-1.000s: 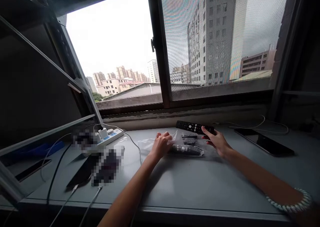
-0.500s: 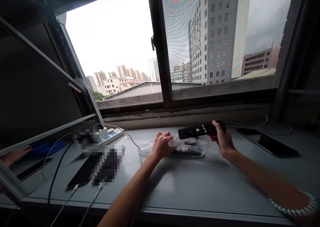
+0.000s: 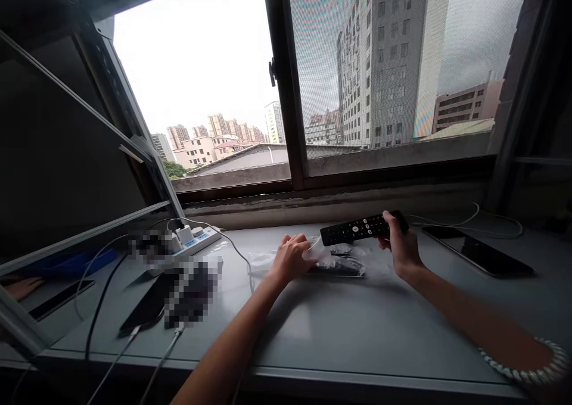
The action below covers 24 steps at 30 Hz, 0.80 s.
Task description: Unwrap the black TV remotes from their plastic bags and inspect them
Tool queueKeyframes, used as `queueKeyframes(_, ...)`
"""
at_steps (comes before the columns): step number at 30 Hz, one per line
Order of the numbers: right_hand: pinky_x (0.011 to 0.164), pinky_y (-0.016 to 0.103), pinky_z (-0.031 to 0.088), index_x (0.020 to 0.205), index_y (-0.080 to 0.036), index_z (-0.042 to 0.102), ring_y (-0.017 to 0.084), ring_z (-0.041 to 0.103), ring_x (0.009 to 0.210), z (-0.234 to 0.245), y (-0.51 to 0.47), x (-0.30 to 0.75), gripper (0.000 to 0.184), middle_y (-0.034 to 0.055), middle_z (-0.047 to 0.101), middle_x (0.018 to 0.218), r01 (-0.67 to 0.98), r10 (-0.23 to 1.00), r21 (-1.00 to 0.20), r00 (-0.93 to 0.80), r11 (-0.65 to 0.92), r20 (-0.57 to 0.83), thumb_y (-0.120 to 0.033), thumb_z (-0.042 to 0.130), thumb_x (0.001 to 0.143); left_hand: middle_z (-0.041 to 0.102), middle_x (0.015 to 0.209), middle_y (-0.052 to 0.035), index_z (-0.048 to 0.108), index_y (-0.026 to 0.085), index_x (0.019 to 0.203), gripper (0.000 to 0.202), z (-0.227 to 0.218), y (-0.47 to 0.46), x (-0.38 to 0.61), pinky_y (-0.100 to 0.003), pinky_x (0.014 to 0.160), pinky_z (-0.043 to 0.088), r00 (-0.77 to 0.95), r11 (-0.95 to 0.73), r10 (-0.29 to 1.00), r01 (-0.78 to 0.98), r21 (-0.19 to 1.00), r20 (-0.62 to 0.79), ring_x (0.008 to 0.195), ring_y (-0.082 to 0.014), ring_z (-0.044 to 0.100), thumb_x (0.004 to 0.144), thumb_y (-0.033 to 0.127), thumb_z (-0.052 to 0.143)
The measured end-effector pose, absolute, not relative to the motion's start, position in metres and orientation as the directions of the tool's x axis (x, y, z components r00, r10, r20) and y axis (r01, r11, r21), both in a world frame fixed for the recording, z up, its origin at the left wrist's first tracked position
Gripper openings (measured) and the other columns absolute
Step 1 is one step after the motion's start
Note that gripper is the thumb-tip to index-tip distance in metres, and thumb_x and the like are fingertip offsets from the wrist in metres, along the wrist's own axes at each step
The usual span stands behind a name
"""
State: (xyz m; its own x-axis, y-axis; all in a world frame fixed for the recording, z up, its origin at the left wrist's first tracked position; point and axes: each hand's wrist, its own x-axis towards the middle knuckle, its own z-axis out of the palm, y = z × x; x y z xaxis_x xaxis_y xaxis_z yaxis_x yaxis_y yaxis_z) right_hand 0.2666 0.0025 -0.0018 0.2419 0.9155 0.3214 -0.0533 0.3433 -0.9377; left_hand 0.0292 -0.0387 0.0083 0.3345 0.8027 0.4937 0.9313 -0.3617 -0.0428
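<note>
My right hand (image 3: 402,244) grips a black remote control (image 3: 357,229) by its right end, thumb on top, holding it tilted above the table. The remote's buttons face me. My left hand (image 3: 292,259) is closed, fingers curled on a clear plastic bag (image 3: 263,259) to the left of the remote; its fingertips are partly hidden. Beneath the remote, a dark, long thing (image 3: 342,267) lies in clear plastic on the table. Its kind does not show clearly.
On the right lies a dark tablet or large phone (image 3: 478,251). A white power strip (image 3: 196,244) with plugs and cables stands at the left, behind a phone (image 3: 145,310) on a cable. Past the metal frame are another person's hand (image 3: 24,287) and a blue object (image 3: 67,266).
The remote in my right hand has risen slightly and shifted a little right. My left hand stays at the plastic. The other person's hand at the far left has moved down and left.
</note>
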Motion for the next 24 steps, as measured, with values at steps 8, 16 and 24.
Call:
queueKeyframes(8,0.041,0.028,0.037,0.058,-0.018,0.048,0.014,0.044,0.043,-0.001,-0.001,0.263,0.040,0.0010,0.048,0.049,-0.132,0.919,-0.927,0.238,0.351,0.314,-0.052,0.064,0.073,0.060,0.081,-0.0004,0.059,0.019,0.064,0.037,0.005,-0.040,0.034,-0.031,0.076,0.037,0.341,-0.360,0.819,0.932,-0.050,0.462,0.067,-0.0130,0.055,0.076,0.054,0.057)
queueKeyframes(16,0.039,0.028,0.039,0.062,-0.016,0.054,0.014,0.045,0.046,-0.005,-0.004,0.261,0.037,0.0051,0.052,0.058,-0.186,0.965,-0.952,0.145,0.245,0.220,-0.048,0.072,0.067,0.061,0.084,-0.0006,0.064,0.020,0.073,0.038,0.002,-0.045,0.038,-0.032,0.079,0.037,0.361,-0.383,0.814,0.923,-0.048,0.456,0.073,-0.0145,0.057,0.075,0.058,0.056)
queueKeyframes(24,0.035,0.026,0.039,0.062,-0.019,0.055,0.014,0.046,0.048,-0.009,0.000,0.266,0.036,0.0042,0.050,0.062,-0.203,0.969,-0.953,0.150,0.225,0.197,-0.048,0.076,0.062,0.062,0.089,-0.0009,0.067,0.023,0.088,0.044,-0.001,-0.045,0.041,-0.031,0.081,0.038,0.346,-0.382,0.805,0.924,-0.027,0.482,0.078,-0.0152,0.059,0.074,0.062,0.054)
